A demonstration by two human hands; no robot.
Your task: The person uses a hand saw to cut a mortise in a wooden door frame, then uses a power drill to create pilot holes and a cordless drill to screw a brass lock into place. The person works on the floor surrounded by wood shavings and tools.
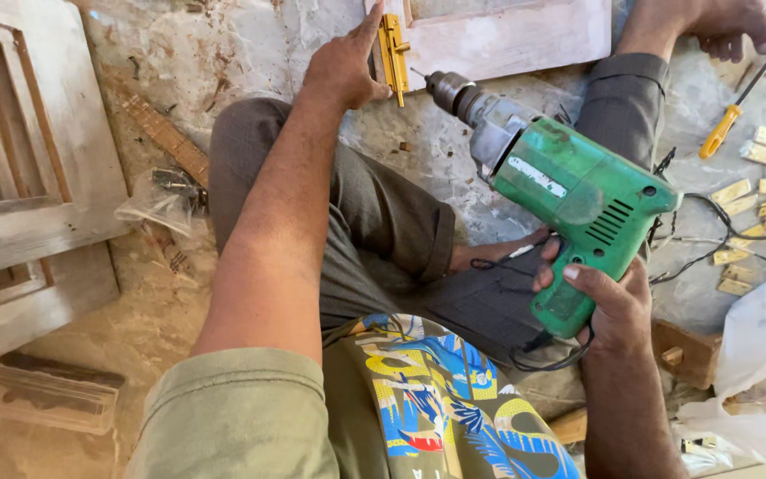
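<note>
Brass hinge (392,55): a yellow metal piece, stood on end against the near left edge of the pale wooden panel (507,40), at the top of the head view. I logged it as the reference for all that follows.

Left hand (340,66): just left of the hinge, fingers stretched forward and pressed against it and the panel edge, thumb out toward it. I judged this flat, unclosed hold served to pin the hinge in place; the hand gripped nothing.

Green electric drill (578,191): right of and below the hinge, its bit slanted up toward the hinge and stopping just short of it, apart as far as I could tell. Right hand (597,297): closed round the drill's handle, forefinger lying at the front of the grip, which suited one-handed aiming.

Black power cord (702,235): trailing from the handle, further right of the hinge, across the floor.

Yellow-handled screwdriver (738,102): well right of the hinge, lying on the stone floor, within reach.

Loose brass hinges (751,208): a scattered group below the screwdriver, well right of the hinge.

White plastic bag (755,372): far right and lowest, beside the person's knee.

Framed wooden panels (19,168): well left of the hinge, laid flat.

Clear bag of small fittings (166,200): between those panels and the person's left leg.
</note>
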